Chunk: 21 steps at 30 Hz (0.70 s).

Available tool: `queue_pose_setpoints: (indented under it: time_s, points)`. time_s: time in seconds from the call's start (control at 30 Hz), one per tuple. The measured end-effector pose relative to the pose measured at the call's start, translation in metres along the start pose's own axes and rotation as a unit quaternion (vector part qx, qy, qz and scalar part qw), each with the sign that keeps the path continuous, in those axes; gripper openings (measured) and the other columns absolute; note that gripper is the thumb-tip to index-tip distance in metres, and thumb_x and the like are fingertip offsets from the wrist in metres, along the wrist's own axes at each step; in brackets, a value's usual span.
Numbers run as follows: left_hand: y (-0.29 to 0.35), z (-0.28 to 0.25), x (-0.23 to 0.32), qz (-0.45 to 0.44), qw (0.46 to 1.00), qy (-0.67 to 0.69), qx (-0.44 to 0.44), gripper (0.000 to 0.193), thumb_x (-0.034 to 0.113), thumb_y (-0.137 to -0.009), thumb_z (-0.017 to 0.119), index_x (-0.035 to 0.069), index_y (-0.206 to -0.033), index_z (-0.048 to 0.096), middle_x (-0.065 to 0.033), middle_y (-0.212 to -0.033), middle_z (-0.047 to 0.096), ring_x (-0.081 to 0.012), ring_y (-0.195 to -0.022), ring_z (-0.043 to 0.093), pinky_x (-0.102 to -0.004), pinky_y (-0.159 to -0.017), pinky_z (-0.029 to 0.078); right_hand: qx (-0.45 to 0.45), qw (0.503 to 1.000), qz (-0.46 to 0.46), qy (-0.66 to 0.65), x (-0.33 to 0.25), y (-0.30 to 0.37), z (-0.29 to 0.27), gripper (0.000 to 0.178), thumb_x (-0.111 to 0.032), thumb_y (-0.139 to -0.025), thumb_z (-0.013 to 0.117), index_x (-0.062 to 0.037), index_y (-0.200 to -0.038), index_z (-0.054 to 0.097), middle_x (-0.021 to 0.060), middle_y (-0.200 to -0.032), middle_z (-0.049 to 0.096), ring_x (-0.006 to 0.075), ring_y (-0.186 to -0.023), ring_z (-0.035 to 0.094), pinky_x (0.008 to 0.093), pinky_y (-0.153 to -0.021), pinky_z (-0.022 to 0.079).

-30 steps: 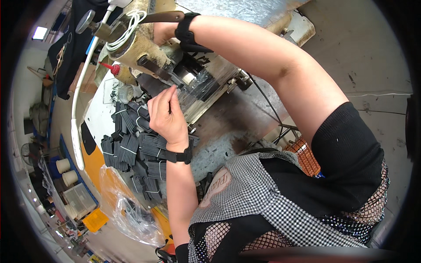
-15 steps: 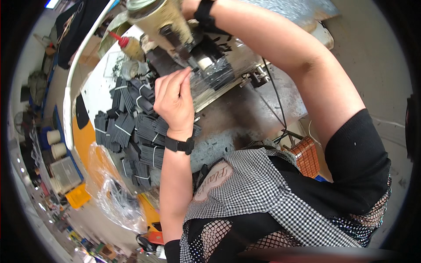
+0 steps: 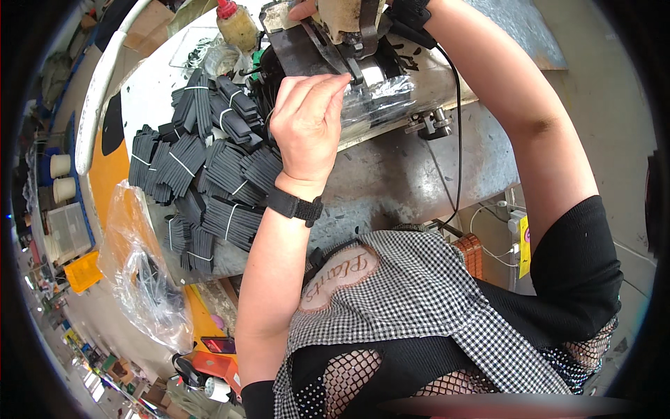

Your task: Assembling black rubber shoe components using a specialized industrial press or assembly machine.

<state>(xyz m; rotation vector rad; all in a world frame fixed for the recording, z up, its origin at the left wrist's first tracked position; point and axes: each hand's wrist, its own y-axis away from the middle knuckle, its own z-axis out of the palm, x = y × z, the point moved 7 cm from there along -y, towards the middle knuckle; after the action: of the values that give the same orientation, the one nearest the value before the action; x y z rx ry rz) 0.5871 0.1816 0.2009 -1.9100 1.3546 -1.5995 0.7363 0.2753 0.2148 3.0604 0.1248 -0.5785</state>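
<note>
My left hand (image 3: 307,126) is closed in a pinch, its fingertips at the working point of a cream-coloured sewing-type machine (image 3: 342,21). A small dark metal part of the machine sits right by the fingertips, and whatever they pinch is too small to make out. My right arm reaches round the machine's far side. Of my right hand (image 3: 302,10), only a bit of finger shows at the top edge, behind the machine head; the rest is hidden. Left of my left hand lie bundles of black strips (image 3: 183,164), tied with white bands.
A bottle with a red cap (image 3: 237,26) stands beyond the bundles. A clear plastic bag (image 3: 150,279) hangs at the table's left edge. A white curved tube (image 3: 101,91) rises at the left. A black cable (image 3: 458,140) runs down on the right, past a metal clamp (image 3: 431,124).
The view has shifted, so machine and bundles appear larger and elsewhere in the picture. My left hand stays pinched at the machine, and my right arm still reaches behind it.
</note>
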Motion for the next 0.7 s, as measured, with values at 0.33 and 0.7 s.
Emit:
queue_pose_setpoints:
  time_s: [0.33,0.7]
  points:
    - [0.001,0.002,0.000,0.001,1.000,0.002,0.004,0.015,-0.001,-0.073,0.072,0.005,-0.086,0.072,-0.0083,-0.080,0.068,-0.0204,-0.076,0.063,-0.0284,-0.068,0.050,0.014,1.000,0.015,0.018,0.019,0.038,-0.021,0.041,-0.034,-0.079,0.067,-0.0027,-0.106,0.065,0.0163,-0.101,0.066,0.0251,-0.095,0.063,0.0336,-0.084,0.049]
    - [0.001,-0.001,-0.002,-0.003,1.000,-0.003,0.003,0.016,-0.001,-0.072,0.072,0.006,-0.086,0.072,-0.0076,-0.081,0.068,-0.0205,-0.076,0.063,-0.0289,-0.068,0.050,0.037,0.998,0.020,0.036,0.035,0.073,-0.042,0.041,-0.036,-0.083,0.066,-0.0013,-0.105,0.064,0.0161,-0.100,0.065,0.0241,-0.096,0.063,0.0328,-0.086,0.048]
